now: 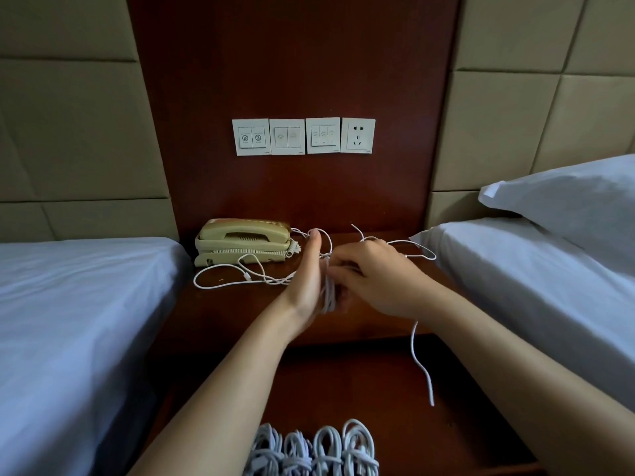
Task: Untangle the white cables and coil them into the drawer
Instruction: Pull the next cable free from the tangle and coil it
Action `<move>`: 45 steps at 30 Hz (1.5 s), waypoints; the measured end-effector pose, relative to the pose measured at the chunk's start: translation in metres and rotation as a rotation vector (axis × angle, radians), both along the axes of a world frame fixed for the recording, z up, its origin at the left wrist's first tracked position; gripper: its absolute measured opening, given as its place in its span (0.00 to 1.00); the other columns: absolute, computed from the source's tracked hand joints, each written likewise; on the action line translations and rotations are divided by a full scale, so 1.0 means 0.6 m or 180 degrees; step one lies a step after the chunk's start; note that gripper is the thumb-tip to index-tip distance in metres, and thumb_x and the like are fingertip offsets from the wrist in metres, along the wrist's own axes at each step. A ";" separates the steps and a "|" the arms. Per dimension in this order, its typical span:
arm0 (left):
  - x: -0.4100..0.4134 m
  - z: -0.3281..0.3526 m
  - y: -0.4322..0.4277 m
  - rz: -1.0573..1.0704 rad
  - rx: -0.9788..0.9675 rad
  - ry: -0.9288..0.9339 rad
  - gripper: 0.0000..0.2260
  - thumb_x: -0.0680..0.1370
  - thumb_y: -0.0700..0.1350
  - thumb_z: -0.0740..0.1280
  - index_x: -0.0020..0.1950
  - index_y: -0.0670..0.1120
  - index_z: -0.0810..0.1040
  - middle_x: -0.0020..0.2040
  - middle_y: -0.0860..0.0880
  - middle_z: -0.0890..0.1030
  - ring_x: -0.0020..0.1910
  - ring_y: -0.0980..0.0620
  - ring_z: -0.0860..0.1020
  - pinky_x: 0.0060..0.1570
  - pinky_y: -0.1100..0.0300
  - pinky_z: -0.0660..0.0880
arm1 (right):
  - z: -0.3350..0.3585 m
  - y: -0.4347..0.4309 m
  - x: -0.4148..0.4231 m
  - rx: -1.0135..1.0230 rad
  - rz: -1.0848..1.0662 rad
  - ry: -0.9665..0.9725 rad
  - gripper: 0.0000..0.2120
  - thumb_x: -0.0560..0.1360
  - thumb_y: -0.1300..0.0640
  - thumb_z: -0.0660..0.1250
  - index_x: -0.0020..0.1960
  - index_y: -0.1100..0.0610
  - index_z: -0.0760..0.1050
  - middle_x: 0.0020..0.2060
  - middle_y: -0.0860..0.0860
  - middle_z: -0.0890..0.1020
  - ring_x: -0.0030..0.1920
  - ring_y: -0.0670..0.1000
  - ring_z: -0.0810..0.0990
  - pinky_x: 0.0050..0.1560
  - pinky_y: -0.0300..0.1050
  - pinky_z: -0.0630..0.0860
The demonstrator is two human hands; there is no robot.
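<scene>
cable vs fingers: the white cable (pixel 328 292) is wound in several loops round the left hand (pixel 307 274), just right of the telephone (pixel 245 240); the loops cross the palm side, below the straight fingers (pixel 314 240).
right grip: the right hand (pixel 372 271), right of the telephone and touching the left hand, has its fingertips (pixel 335 269) curled and pinching a strand of the cable at the loops.
loose strands: one slack loop lies on the nightstand (pixel 240 314) just in front of the telephone; another runs to the right beyond the right hand; a free end hangs under the right wrist over the drawer (pixel 343 379).
coiled cables: four white bundles (pixel 314 448) lie side by side in the drawer, well in front of the telephone.
writing: the switch plates (pixel 287 136) and socket (pixel 358 135) on the panel above the telephone carry small icons and print too small to read; no brand is legible on the telephone.
left pose: forearm reaching forward, hand on edge, fingers stretched up and away, not gripping.
right pose: forearm coming in from the right, wrist bent inward, knuckles up.
</scene>
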State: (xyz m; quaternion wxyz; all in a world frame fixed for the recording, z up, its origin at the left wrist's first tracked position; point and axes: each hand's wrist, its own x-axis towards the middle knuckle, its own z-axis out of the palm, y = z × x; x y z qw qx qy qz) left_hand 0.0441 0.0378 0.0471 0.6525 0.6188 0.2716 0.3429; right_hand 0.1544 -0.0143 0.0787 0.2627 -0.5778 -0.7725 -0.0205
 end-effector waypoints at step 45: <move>-0.049 0.013 0.008 -0.0515 -0.0350 -0.0325 0.26 0.82 0.50 0.48 0.25 0.44 0.66 0.18 0.54 0.57 0.15 0.59 0.56 0.18 0.66 0.59 | -0.031 0.051 0.120 0.0097 -0.1060 0.0900 0.25 0.79 0.51 0.60 0.25 0.53 0.61 0.22 0.49 0.65 0.25 0.47 0.63 0.29 0.45 0.58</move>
